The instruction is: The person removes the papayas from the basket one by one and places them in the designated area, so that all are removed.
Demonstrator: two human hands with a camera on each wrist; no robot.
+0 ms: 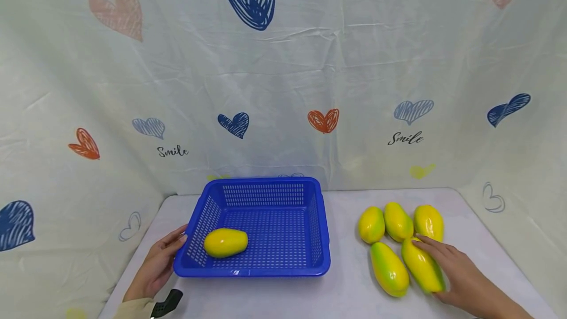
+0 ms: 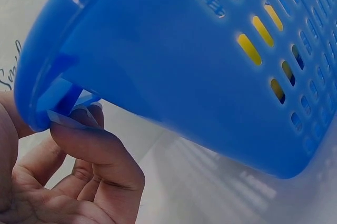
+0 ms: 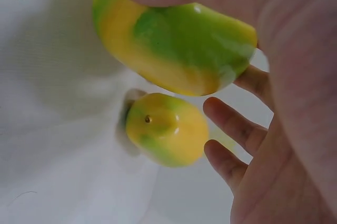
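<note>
A blue plastic basket point(image 1: 248, 272) stands at the left of the table, with one yellow mango point(image 1: 226, 242) lying inside it. My left hand point(image 1: 157, 262) pinches the basket's left rim; the left wrist view shows fingers point(image 2: 100, 150) curled up under that rim point(image 2: 50, 71). On the right, my right hand point(image 1: 465, 274) grips a yellow-green mango point(image 1: 421, 266) from its right side. Close up, this mango point(image 3: 184, 45) sits between the thumb and a finger, while other fingers point(image 3: 231, 124) stretch out past it. Another mango point(image 3: 167, 129) lies just beyond.
Several more yellow-green mangoes lie close round the gripped one: a front one point(image 1: 390, 270) at its left, and others point(image 1: 371, 224) behind. The white table point(image 1: 345, 260) ends at a hanging cloth point(image 1: 283, 87) printed with hearts.
</note>
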